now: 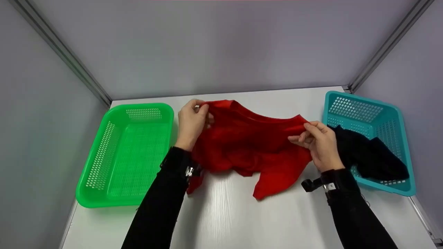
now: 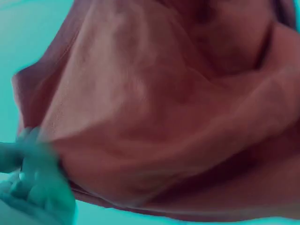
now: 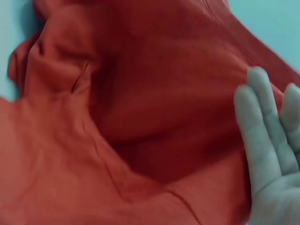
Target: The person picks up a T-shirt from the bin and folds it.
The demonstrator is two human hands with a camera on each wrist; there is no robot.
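Note:
A red shirt (image 1: 249,138) is stretched between both hands, its upper edge sagging in the middle. My left hand (image 1: 192,121) pinches its upper left corner between thumb and fingers. At the upper right corner, my right hand (image 1: 322,143) pinches the cloth with thumb and forefinger, while its other fingers extend along the front. Loose folds bunch along the bottom, and one flap hangs lower on the right. Cloth fills most of the left wrist view, with the left hand blurred at the lower left. In the right wrist view, fingers (image 3: 258,126) lie alongside the red fabric.
To the left stands a green plastic basket (image 1: 81,188) with nothing in it. A blue basket (image 1: 405,148) at the right holds black cloth (image 1: 370,154). Both are on a white table (image 1: 221,214), with grey panels (image 1: 221,45) behind and at the sides.

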